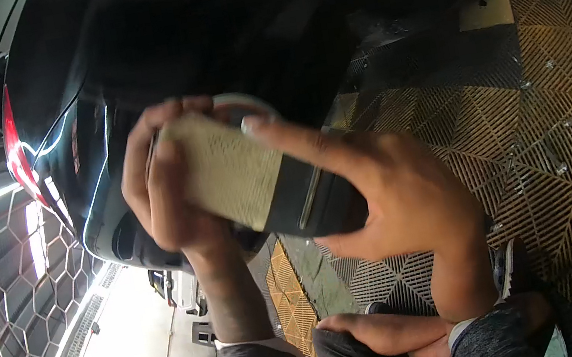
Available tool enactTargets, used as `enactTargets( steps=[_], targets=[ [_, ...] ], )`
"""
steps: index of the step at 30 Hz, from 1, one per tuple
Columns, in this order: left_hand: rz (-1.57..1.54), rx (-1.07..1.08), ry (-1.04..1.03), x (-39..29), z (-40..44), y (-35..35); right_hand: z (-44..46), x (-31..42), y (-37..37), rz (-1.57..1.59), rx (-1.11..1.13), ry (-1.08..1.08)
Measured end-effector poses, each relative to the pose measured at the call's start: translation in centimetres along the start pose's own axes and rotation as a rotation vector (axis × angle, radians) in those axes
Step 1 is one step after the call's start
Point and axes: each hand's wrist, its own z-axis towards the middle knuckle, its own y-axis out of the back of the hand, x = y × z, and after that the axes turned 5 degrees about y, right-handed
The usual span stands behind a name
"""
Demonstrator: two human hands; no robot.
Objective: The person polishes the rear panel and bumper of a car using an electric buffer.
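A: Hands, two?
B: Left hand (168, 175): curled around one end, partly closed, gripping. Right hand (409, 188): spread over the other end, one finger laid across the upper face, gripping too.

A: Item held?
B: One beige-and-black block (230, 161), tilted, between both hands and touching both. Beige ribbed face towards the left hand; black end, with a thin pale strip, in the right.

A: Surroundings?
B: Dark car (202, 41), directly beyond the hands, filling the upper view; red tail light (17, 151) at its left. Slotted floor tiles (561, 102), yellow and dark grey, with small shiny bits on them. Yellowish square piece (495, 1) with a dark hole, upper right. White hexagonal outlines (4, 301), far left. Crossed bare legs (395, 330) below the hands; one dark shoe (510, 266) with a pale sole edge, near the right wrist.

A: Obstructions?
B: Fingers cover both ends of the block. A curved, pale-edged thing (243, 100) shows just past its upper edge, mostly hidden.

A: Markings?
B: Faint dark marks on the beige face, blurred; whether they are lettering, cannot tell.
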Motion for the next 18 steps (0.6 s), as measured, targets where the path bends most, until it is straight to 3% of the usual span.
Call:
enactTargets(
  steps=[2,5,7,9,11,14,15,16,18],
  targets=[
    [0.070,0.104,-0.022,-0.1,2.8,-1.6,0.5,-1.1,0.9,0.008,-0.024,-0.044],
    [0.157,0.260,-0.072,0.3,7.2,-4.1,1.6,-3.2,0.9,0.048,-0.242,0.063],
    [0.590,0.481,-0.431,0.7,10.3,-4.6,2.2,-4.2,1.1,0.000,-0.401,0.165],
    [0.218,0.455,0.081,-1.3,10.5,-8.2,2.6,-4.9,1.6,-0.033,-0.504,0.260],
    [0.132,0.455,0.241,-1.0,11.3,-9.3,2.3,-4.6,1.9,0.012,-0.502,0.179],
    [0.380,0.361,0.239,-2.6,10.1,-8.1,2.2,-3.8,0.9,0.047,-0.476,0.128],
    [0.278,0.547,-0.072,0.8,12.1,-4.0,2.2,-3.6,0.3,0.055,-0.467,0.119],
    [0.391,0.544,-0.194,0.3,11.3,-3.1,2.4,-3.4,-0.7,0.063,-0.448,0.125],
    [0.130,0.475,-0.024,-0.5,9.7,-1.2,2.8,-2.3,-2.1,0.072,-0.407,0.140]
  ],
)
